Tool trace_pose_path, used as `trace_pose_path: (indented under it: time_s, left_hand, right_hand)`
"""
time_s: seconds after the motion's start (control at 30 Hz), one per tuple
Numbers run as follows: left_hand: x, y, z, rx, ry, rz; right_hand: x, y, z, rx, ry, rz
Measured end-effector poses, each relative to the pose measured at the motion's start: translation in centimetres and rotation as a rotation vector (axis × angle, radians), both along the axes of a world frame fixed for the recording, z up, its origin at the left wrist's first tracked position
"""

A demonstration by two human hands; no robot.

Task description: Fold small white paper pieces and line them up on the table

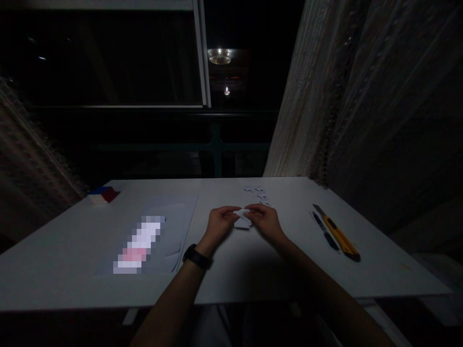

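Note:
Between my two hands is a small piece of white paper (243,223), pinched above the middle of the white table (217,284). My left hand (221,222), with a dark watch (197,257) on its wrist, grips the paper's left side. On the right side, the fingers of my right hand (265,220) are closed on the same paper. One part of the paper appears folded over another, though the fingers hide its edges. Just beyond my hands lie several small white paper pieces (259,190) with dark marks.
A yellow utility knife (338,233) and a black pen (324,231) lie to the right. White paper sheets (175,226) rest on the left, beside a blurred bright object (139,246). A coloured cube (103,194) sits at the far left. Curtains (300,96) hang behind the table.

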State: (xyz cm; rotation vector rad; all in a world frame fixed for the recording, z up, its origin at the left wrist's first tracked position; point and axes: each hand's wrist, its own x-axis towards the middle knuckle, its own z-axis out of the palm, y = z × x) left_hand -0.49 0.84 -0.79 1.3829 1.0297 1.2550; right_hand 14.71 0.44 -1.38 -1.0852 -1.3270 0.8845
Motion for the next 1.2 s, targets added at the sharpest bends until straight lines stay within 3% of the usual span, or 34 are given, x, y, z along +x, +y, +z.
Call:
trace_pose_path:
  time_s: [0.43,0.83,1.2]
  left_hand:
    - [-0.1,0.2,-0.4,-0.014,0.010,0.028]
    - [0.1,0.0,-0.6,0.100,0.235,0.034]
    - [0.1,0.0,-0.7,0.095,0.257,0.046]
  right_hand:
    - [0.1,-0.2,0.0,0.101,-0.113,0.032]
    - [0.2,0.1,-0.3,-0.008,-0.185,0.036]
    - [-0.3,0.3,-1.2,-0.015,-0.202,-0.018]
